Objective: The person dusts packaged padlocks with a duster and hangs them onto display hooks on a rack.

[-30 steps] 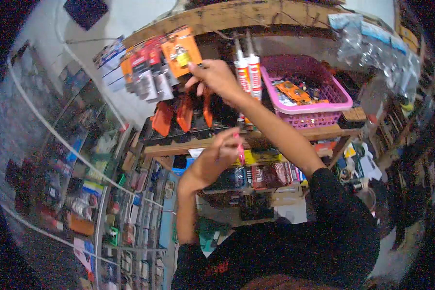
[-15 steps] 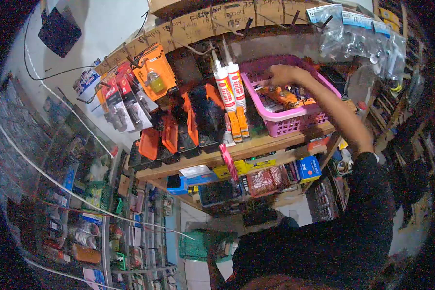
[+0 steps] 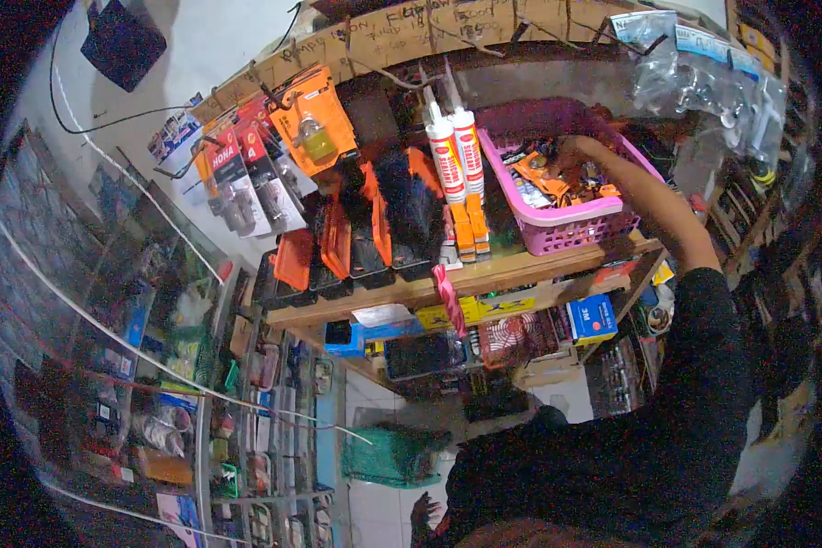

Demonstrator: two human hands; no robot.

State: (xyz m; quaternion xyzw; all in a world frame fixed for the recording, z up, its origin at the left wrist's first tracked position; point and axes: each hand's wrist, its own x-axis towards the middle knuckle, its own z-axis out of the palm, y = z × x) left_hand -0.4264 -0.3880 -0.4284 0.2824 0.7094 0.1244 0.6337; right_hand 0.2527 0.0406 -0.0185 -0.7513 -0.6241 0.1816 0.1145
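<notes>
My right hand (image 3: 580, 157) reaches into the pink basket (image 3: 566, 217), among small orange and dark packets (image 3: 550, 179); its fingers are partly hidden and I cannot make out what they touch. Low in the view, my left hand (image 3: 425, 513) hangs beside my body, fingers apart and holding nothing. Two white and red sealant tubes (image 3: 455, 157) stand upright just left of the basket. An orange card pack with a yellow item (image 3: 315, 132) hangs from a hook at the upper left.
Black bins with orange dividers (image 3: 342, 242) line the wooden shelf (image 3: 384, 294). A pink twisted strip (image 3: 448, 300) hangs from its edge. Clear packs (image 3: 703, 82) hang upper right. A green basket (image 3: 388, 457) sits below, beside glass shelving (image 3: 274, 438) on the left.
My right hand has gone from the hanging orange pack into the basket and shifted deeper among the packets. My left hand has left the pink strip and dropped to my side.
</notes>
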